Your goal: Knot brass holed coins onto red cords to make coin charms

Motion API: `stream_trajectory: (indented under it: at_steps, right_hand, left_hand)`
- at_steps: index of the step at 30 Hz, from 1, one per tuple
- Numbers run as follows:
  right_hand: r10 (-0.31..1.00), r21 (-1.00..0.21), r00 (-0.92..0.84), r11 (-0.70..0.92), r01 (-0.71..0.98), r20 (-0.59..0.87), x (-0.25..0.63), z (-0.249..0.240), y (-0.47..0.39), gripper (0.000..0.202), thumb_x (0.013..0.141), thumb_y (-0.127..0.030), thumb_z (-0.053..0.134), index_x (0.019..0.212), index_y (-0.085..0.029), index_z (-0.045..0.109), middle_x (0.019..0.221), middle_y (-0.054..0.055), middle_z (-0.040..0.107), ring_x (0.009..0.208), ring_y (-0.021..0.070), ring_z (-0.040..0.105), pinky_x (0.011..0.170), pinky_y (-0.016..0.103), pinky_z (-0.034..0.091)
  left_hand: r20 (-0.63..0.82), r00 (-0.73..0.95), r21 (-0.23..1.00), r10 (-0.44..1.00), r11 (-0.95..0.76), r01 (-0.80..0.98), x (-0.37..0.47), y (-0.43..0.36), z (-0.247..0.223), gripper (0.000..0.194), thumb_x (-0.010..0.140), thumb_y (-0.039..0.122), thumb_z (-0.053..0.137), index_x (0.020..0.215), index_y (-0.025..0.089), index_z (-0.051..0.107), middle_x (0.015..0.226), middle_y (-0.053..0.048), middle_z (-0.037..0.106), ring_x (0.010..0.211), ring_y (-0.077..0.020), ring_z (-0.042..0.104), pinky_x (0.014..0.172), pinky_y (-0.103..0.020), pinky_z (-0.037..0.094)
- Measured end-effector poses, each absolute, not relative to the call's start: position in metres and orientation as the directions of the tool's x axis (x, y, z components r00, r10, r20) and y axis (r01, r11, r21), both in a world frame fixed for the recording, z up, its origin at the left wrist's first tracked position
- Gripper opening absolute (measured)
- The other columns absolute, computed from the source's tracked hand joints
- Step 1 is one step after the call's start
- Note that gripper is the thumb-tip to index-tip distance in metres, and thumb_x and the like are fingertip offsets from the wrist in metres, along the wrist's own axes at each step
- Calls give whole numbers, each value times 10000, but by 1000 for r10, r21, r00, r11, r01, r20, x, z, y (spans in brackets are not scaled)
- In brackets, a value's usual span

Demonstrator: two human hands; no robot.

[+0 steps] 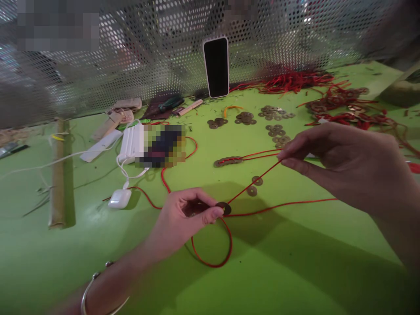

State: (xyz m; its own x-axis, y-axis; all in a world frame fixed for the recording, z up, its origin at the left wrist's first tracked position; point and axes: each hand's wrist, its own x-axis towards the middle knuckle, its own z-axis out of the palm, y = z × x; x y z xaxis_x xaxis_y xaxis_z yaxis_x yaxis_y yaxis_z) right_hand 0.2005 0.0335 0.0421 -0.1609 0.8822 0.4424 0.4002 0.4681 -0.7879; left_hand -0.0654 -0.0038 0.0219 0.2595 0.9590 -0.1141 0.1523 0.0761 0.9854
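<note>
The left hand pinches one coin near the middle of the green table, the right hand pinches its red string, one row of coins looks strung already, and little piles of loose coins seem left.
</note>
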Motion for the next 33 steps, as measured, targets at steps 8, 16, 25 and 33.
stream_trajectory:
  at_steps: [8, 16, 25, 33]
  right_hand:
    - [775, -505, -281, 596, 625, 566, 207, 35, 39, 175, 810, -176, 640, 974, -237, 638, 916, 5, 680, 813, 146, 650, 765, 275, 534]
    - [505, -336, -700, 862, 379, 505, 156, 11, 19, 222, 896, -199, 531, 1103, -180, 609, 1107, 38, 673, 1127, 173, 566, 1060, 391, 357]
    - [547, -485, -687, 817, 312, 479, 157, 13, 16, 146, 907, -153, 492, 878, -155, 634, 826, 41, 665, 852, 132, 615, 933, 327, 426]
    - [589, -472, -625, 801, 369, 512, 177, 21, 29, 114, 874, -127, 526, 872, -152, 637, 812, 42, 656, 813, 143, 611, 888, 351, 446]
  left_hand:
    - [-210, 276, 977, 938, 192, 90, -67, -4, 19, 132, 720, 256, 760, 705, 164, 666, 623, 11, 647, 549, -63, 558, 506, -137, 460]
    - [-168, 318, 983, 933, 134, 126, -62, -12, 16, 122, 756, 226, 727, 712, 167, 630, 686, 22, 639, 631, -67, 547, 582, -137, 440]
    - [-161, 348, 985, 923, 129, 114, -61, -14, 15, 130, 763, 190, 707, 701, 166, 595, 679, 28, 611, 622, -71, 518, 563, -149, 416]
    - [-225, 299, 974, 927, 209, 84, -64, -11, 16, 152, 739, 218, 733, 683, 154, 607, 660, 25, 609, 607, -76, 527, 555, -158, 414]
